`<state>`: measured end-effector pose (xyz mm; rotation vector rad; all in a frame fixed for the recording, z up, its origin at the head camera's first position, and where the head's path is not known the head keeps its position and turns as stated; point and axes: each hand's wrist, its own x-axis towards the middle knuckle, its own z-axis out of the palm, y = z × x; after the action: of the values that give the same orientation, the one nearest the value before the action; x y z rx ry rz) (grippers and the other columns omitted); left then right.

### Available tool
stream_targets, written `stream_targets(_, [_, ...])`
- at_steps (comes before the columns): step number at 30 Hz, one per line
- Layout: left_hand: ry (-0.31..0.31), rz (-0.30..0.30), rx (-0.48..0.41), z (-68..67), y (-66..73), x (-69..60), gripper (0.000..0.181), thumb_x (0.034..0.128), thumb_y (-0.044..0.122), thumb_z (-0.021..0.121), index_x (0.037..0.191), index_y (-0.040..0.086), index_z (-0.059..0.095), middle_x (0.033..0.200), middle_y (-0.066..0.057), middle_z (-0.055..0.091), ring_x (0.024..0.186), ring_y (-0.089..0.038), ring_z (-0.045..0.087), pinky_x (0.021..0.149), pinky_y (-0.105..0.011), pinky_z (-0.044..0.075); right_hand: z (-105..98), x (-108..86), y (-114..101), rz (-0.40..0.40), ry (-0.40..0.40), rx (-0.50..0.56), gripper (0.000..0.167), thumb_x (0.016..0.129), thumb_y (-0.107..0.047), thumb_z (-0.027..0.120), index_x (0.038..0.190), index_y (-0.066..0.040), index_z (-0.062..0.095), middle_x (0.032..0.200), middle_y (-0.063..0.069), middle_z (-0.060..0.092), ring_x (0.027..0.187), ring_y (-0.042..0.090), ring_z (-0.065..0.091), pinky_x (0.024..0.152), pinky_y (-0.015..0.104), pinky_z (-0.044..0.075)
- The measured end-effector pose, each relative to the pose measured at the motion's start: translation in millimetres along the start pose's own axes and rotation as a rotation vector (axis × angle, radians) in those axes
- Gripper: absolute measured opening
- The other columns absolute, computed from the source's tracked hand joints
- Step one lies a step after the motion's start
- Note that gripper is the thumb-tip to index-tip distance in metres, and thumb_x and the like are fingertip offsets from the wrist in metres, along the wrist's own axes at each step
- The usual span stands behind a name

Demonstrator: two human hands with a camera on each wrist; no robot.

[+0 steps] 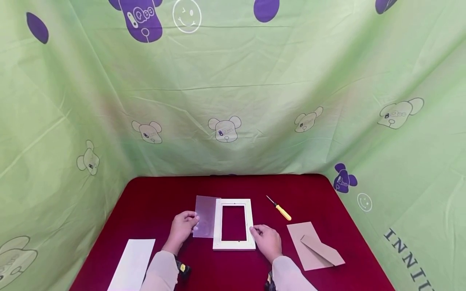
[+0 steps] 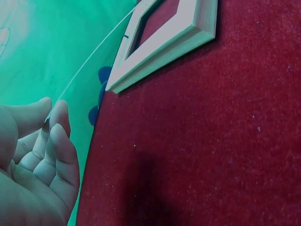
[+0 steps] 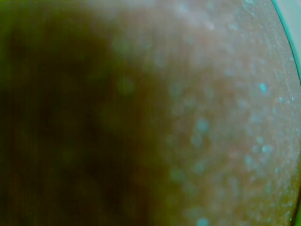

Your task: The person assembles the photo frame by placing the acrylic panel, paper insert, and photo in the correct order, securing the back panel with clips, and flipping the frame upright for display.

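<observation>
A white wooden picture frame (image 1: 233,245) lies flat on the red table with its middle opening showing the cloth. My left hand (image 1: 183,227) pinches a clear plastic sheet (image 1: 204,218) by its left edge, between thumb and fingers. The sheet is tilted, and its right side meets or overlaps the frame's left border; from the left wrist it appears as a thin line above the cloth. On the frame's right border, my right hand (image 1: 268,241) holds the edge with thumb and fingertips. Only blurred skin fills the right wrist view.
A yellow-handled screwdriver (image 1: 282,211) lies right of the frame. Closer to me on that side is a brown backing board (image 1: 307,254) with its stand flap. A white paper sheet (image 1: 132,264) lies at the front left. Green printed cloth (image 1: 233,101) hangs around the table.
</observation>
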<state>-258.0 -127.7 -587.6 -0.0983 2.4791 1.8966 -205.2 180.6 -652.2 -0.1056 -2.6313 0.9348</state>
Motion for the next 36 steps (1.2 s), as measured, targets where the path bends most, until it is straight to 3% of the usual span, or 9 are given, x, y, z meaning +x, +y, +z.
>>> stream_targets(6, [-0.014,-0.002,-0.027,6.5,2.1,1.1,0.017,0.0891,0.003,0.068,0.102,-0.008,0.065,0.078,-0.019,0.068,0.059,-0.021,0.065,0.051,-0.027,0.050,0,0.4,1,-0.003,0.011,0.007,0.025,0.090,-0.045,0.067,0.090,-0.022,0.077,0.073,-0.020,0.057,0.069,0.005,0.056,0.068,0.036,0.048])
stream_targets(24, [-0.046,0.004,-0.028,26.0,1.5,2.5,0.017,0.0898,0.004,0.068,0.102,-0.007,0.065,0.078,-0.018,0.067,0.057,-0.017,0.062,0.052,-0.028,0.051,2,-0.2,1,0.011,0.003,0.011,0.024,0.089,-0.046,0.068,0.090,-0.024,0.077,0.072,-0.021,0.056,0.068,0.003,0.056,0.068,0.034,0.048])
stream_targets(36, [-0.063,-0.005,-0.036,37.1,-0.8,4.0,0.015,0.0893,0.003,0.068,0.101,-0.006,0.065,0.077,-0.017,0.067,0.059,-0.024,0.065,0.053,-0.030,0.052,4,0.3,2,0.015,0.010,0.011,0.022,0.088,-0.044,0.069,0.089,-0.023,0.077,0.072,-0.021,0.056,0.068,0.004,0.055,0.067,0.035,0.048])
